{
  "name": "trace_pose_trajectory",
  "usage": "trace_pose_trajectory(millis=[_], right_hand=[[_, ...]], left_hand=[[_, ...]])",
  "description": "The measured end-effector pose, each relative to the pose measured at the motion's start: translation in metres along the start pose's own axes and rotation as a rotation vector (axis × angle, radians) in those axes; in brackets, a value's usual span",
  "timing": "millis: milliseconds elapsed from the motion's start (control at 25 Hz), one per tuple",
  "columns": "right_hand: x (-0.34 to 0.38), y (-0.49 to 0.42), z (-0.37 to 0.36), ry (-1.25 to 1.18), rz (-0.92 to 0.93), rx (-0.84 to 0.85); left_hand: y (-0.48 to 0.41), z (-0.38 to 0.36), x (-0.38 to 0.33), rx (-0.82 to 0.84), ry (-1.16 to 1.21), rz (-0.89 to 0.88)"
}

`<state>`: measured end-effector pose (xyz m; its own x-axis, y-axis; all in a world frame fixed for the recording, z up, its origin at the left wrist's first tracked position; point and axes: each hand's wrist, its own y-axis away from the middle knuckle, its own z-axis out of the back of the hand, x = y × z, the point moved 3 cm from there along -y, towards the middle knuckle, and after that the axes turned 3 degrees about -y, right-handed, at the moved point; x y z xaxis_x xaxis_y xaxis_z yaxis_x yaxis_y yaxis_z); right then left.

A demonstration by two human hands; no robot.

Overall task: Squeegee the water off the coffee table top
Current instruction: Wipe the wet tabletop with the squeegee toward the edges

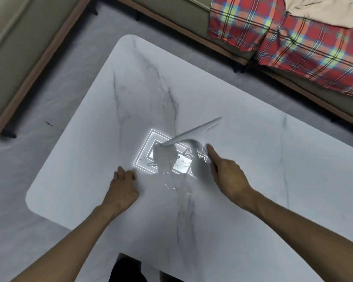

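Note:
The white marble coffee table top [243, 200] fills the middle of the view. A puddle of water [165, 161] lies at its centre, over the bright reflection of a ceiling light, with small drops [169, 187] trailing toward me. My right hand [226, 176] grips the handle of a pale grey squeegee [194, 131], index finger stretched along the handle. The blade runs from the puddle's far edge up to the right and looks blurred. My left hand [123, 188] rests on the table left of the puddle with loosely curled fingers, holding nothing.
A beige sofa [14, 47] stands at the left and another runs along the back, with a red plaid blanket [293, 41] on it at the right. Grey floor [12, 180] surrounds the table. My dark-clothed legs [126, 269] show at the near edge.

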<state>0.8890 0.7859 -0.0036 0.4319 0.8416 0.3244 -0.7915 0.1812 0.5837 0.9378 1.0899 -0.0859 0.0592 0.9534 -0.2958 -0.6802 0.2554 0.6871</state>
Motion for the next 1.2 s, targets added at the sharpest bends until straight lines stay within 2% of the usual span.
trace_pose_trajectory(millis=[120,200,320,440,600,720,1000,1120,1200], right_hand=[[-0.014,0.040,0.003,0.102,0.045,0.113],[-0.019,0.047,0.020,0.105,0.032,0.131],[-0.015,0.002,0.064,-0.001,0.007,-0.064],[-0.008,-0.069,0.099,-0.122,-0.157,-0.245],[0.000,-0.111,0.087,-0.294,-0.440,-0.254],[0.012,-0.084,0.045,-0.218,-0.411,-0.237],[0.006,0.046,-0.051,-0.121,-0.353,-0.114],[0.008,0.090,-0.060,-0.143,-0.350,-0.058],[0.009,0.093,-0.044,-0.166,-0.324,-0.111]], left_hand=[[0.018,-0.018,0.006,0.111,0.013,0.038],[0.018,-0.023,0.005,0.158,0.014,0.068],[0.013,-0.027,0.001,0.174,0.021,0.113],[0.011,-0.033,0.001,0.159,0.014,0.123],[0.008,-0.036,-0.001,0.165,0.037,0.138],[0.010,-0.037,-0.001,0.168,0.048,0.127],[0.014,-0.029,-0.001,0.171,0.064,0.098],[0.022,-0.024,0.009,0.119,0.113,0.044],[0.028,-0.022,0.020,0.051,0.121,-0.023]])
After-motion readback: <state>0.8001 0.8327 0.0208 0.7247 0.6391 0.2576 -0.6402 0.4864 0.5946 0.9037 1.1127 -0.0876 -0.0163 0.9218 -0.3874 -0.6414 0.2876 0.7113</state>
